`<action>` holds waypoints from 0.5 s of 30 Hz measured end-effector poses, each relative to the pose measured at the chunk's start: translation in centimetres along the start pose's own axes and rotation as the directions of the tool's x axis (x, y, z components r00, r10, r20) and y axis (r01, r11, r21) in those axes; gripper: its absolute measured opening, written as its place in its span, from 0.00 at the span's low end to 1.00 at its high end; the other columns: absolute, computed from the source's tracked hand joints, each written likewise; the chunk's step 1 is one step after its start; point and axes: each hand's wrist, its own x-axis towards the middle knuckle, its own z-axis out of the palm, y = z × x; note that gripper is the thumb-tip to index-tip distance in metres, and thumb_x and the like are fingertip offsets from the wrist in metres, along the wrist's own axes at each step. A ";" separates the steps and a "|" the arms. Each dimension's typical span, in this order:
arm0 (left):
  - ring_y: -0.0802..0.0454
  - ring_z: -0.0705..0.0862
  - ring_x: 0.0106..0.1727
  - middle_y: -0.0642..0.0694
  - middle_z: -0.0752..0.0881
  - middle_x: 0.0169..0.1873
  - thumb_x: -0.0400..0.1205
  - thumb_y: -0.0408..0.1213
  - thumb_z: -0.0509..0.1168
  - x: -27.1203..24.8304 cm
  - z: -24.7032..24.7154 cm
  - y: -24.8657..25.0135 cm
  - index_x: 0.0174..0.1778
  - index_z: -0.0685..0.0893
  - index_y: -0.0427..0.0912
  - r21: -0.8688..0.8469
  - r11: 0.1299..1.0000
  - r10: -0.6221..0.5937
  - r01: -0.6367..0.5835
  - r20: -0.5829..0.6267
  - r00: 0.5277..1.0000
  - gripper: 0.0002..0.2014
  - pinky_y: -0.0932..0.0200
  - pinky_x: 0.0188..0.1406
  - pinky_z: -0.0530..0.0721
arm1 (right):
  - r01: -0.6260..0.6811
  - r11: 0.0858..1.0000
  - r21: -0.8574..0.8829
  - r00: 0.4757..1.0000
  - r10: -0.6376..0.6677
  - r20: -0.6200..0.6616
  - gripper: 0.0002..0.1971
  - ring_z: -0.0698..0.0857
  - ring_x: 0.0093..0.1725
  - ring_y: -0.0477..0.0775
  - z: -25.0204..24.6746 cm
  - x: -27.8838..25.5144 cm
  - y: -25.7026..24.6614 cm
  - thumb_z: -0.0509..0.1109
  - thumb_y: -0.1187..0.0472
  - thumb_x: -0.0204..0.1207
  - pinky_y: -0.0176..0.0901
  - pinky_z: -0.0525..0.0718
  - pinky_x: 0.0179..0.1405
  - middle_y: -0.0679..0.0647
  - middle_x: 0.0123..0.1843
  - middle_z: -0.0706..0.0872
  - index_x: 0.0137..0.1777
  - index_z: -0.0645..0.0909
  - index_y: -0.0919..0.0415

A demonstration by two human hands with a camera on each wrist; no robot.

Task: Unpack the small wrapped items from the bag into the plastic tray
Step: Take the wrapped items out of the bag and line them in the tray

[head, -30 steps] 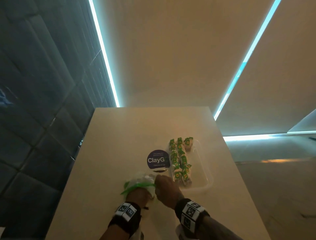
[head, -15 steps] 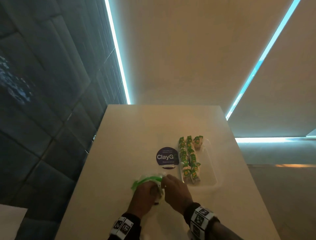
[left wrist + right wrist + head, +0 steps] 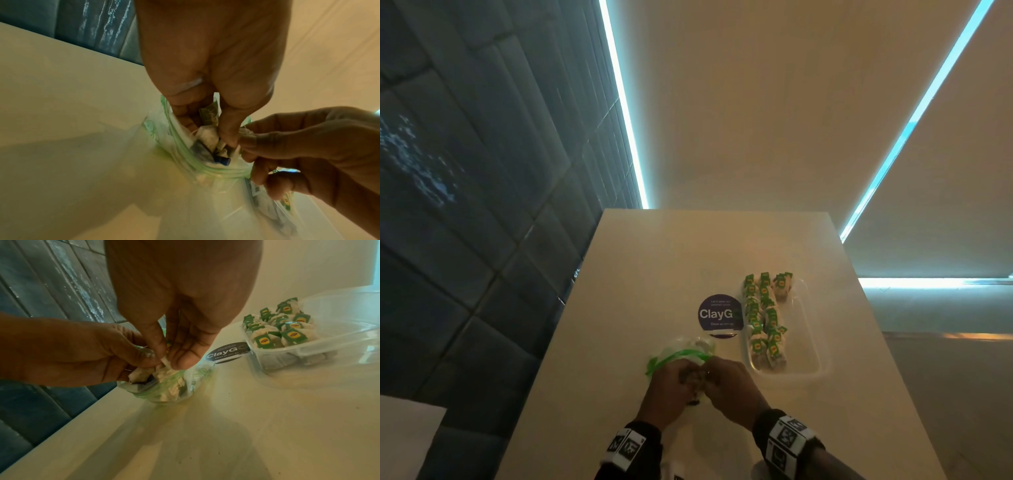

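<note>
A clear zip bag (image 3: 681, 353) with a green seal lies on the table, left of the plastic tray (image 3: 816, 346). My left hand (image 3: 681, 377) grips the bag's open mouth (image 3: 197, 164), fingers curled in among the small wrapped items (image 3: 207, 136). My right hand (image 3: 168, 363) meets it from the right and pinches one white wrapped item (image 3: 164, 361) at the mouth between thumb and forefinger. Several green-labelled wrapped items (image 3: 287, 331) stand in rows along the tray's left side. The bag's lower part is hidden under my hands in the head view.
A round dark "ClayG" sticker (image 3: 719, 313) sits on the table between bag and tray. The table's left edge (image 3: 571, 308) runs close to a dark tiled wall. The tray's right half (image 3: 801, 318) holds nothing.
My right hand has come from the bag's right edge to meet the left over its mouth. The bag has bunched up under both hands. The tray has not moved.
</note>
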 end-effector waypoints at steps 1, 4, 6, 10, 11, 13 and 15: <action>0.62 0.89 0.39 0.49 0.90 0.41 0.75 0.28 0.74 0.0 0.0 -0.1 0.44 0.90 0.48 -0.002 1.000 0.003 -0.003 0.000 1.000 0.09 0.68 0.32 0.86 | -0.028 1.000 0.013 1.000 0.027 0.012 0.08 0.83 0.41 0.45 -0.2 0.0 0.0 0.72 0.55 0.76 0.36 0.82 0.42 0.51 0.47 0.89 0.52 0.85 0.55; 0.65 0.89 0.39 0.51 0.90 0.41 0.75 0.31 0.76 -0.3 0.1 0.1 0.45 0.90 0.49 -0.003 1.000 0.010 -0.010 0.015 1.000 0.09 0.73 0.32 0.84 | -0.077 0.997 -0.003 0.997 0.077 0.030 0.09 0.85 0.43 0.48 -0.3 0.1 0.6 0.72 0.49 0.75 0.46 0.85 0.44 0.49 0.44 0.89 0.49 0.84 0.52; 0.67 0.88 0.40 0.52 0.90 0.41 0.76 0.31 0.74 -0.4 0.1 0.1 0.48 0.91 0.46 0.007 1.000 0.023 -0.023 0.017 1.000 0.08 0.73 0.32 0.84 | -0.102 0.995 -0.011 0.994 0.103 0.039 0.07 0.85 0.42 0.47 -0.4 0.1 0.7 0.71 0.49 0.75 0.48 0.86 0.45 0.48 0.42 0.88 0.46 0.84 0.51; 0.63 0.89 0.40 0.53 0.90 0.40 0.73 0.29 0.74 -0.9 -0.1 0.0 0.48 0.91 0.49 -0.006 1.000 0.023 -0.023 0.031 0.999 0.12 0.60 0.38 0.90 | -0.171 0.980 0.103 0.985 0.172 -0.001 0.06 0.84 0.37 0.43 -0.7 0.7 0.6 0.76 0.53 0.73 0.44 0.87 0.43 0.47 0.36 0.86 0.39 0.84 0.52; 0.62 0.88 0.40 0.54 0.90 0.39 0.71 0.30 0.76 -1.1 -0.1 -0.1 0.47 0.91 0.52 0.004 1.000 0.030 -0.030 0.024 0.999 0.13 0.57 0.41 0.91 | -0.195 0.968 0.160 0.980 0.200 -0.013 0.06 0.84 0.35 0.43 -0.7 0.8 0.5 0.77 0.56 0.72 0.44 0.87 0.42 0.48 0.34 0.87 0.38 0.84 0.54; 0.60 0.89 0.41 0.55 0.91 0.38 0.70 0.32 0.78 -1.3 0.0 0.1 0.43 0.91 0.56 -0.017 1.000 0.015 -0.015 -0.003 1.000 0.13 0.56 0.42 0.91 | -0.243 0.929 0.280 0.965 0.260 -0.026 0.07 0.84 0.32 0.44 -0.9 1.0 0.3 0.78 0.59 0.72 0.45 0.87 0.37 0.54 0.33 0.88 0.37 0.85 0.61; 0.58 0.90 0.38 0.49 0.91 0.37 0.73 0.33 0.78 -1.4 0.2 0.3 0.38 0.90 0.52 -0.094 0.995 -0.020 0.016 -0.043 0.999 0.08 0.59 0.36 0.90 | -0.281 0.875 0.393 0.951 0.310 -0.011 0.10 0.83 0.27 0.46 -1.0 0.9 0.0 0.78 0.59 0.73 0.42 0.84 0.28 0.56 0.32 0.89 0.40 0.84 0.66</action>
